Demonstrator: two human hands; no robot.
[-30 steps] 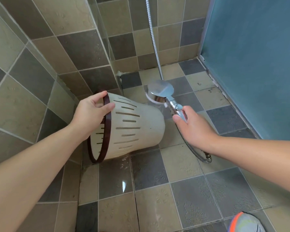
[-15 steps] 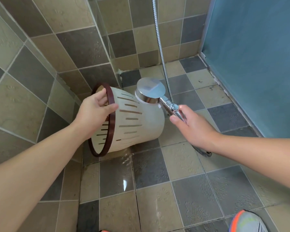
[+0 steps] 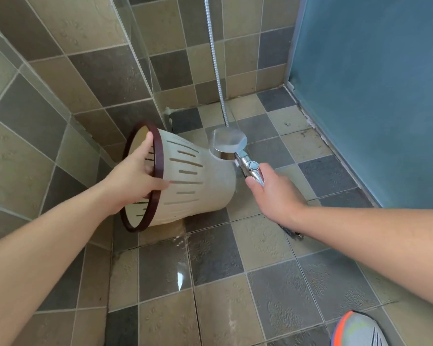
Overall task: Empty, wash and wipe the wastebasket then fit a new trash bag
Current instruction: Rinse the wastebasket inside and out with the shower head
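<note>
Left wall: tiled wall (image 3: pixel 48 101) in beige and grey squares, meeting the floor at the corner behind the wastebasket.
Left hand: left hand (image 3: pixel 133 178) grips the dark brown rim (image 3: pixel 158 156) of the wastebasket, fingers curled inside the mouth and thumb laid over the outside of the rim.
Wastebasket: cream wastebasket (image 3: pixel 200 181) with rows of slots, tipped on its side, mouth turned toward the left wall and closed bottom toward the right; its lower rim is down near the floor by the wall. It looks empty inside as far as can be seen.
Floor: tiled floor (image 3: pixel 273 283), wet and shiny just below the wastebasket, with a bright glint on a dark tile.
Shower head: chrome shower head (image 3: pixel 227 144) just above the bottom end of the wastebasket, face turned down onto it; whether it touches cannot be told.
Hose: metal hose (image 3: pixel 216 61) runs up the back wall from behind the shower head.
Right hand: right hand (image 3: pixel 273 193) wraps round the shower head's handle, fingers closed about it.
Door: frosted blue door (image 3: pixel 375 96) along the right side.
Shoe: toe of a grey and orange shoe (image 3: pixel 358 330) at the bottom right corner.
</note>
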